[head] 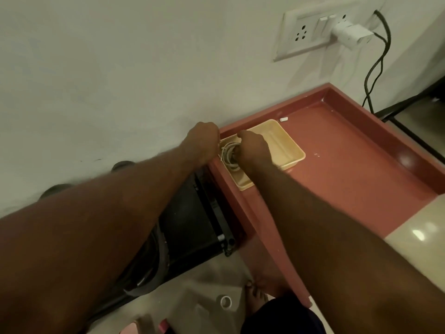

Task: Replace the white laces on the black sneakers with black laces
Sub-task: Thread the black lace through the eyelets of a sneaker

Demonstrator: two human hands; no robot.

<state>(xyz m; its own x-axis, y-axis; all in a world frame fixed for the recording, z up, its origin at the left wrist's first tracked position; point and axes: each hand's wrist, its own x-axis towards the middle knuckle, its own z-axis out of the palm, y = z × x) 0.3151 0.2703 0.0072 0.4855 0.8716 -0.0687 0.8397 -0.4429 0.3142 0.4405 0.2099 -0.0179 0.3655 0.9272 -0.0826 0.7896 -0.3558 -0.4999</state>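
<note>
A cream plastic tray [286,145] sits on a reddish-brown table [349,165] against the white wall. In its left end lies a bundle of white laces [227,154] with something dark among them. Both my hands reach into that end. My left hand [203,143] is at the tray's left rim, fingers curled down out of sight. My right hand [251,147] is just right of the bundle, its fingers bent into the laces. Whether either hand grips the laces is hidden. No sneakers are in view.
A small white piece [283,119] lies on the table behind the tray. A black frame [204,225] stands on the floor left of the table. A wall socket [320,30] holds a white charger with a black cable. A tape roll [225,302] lies on the floor.
</note>
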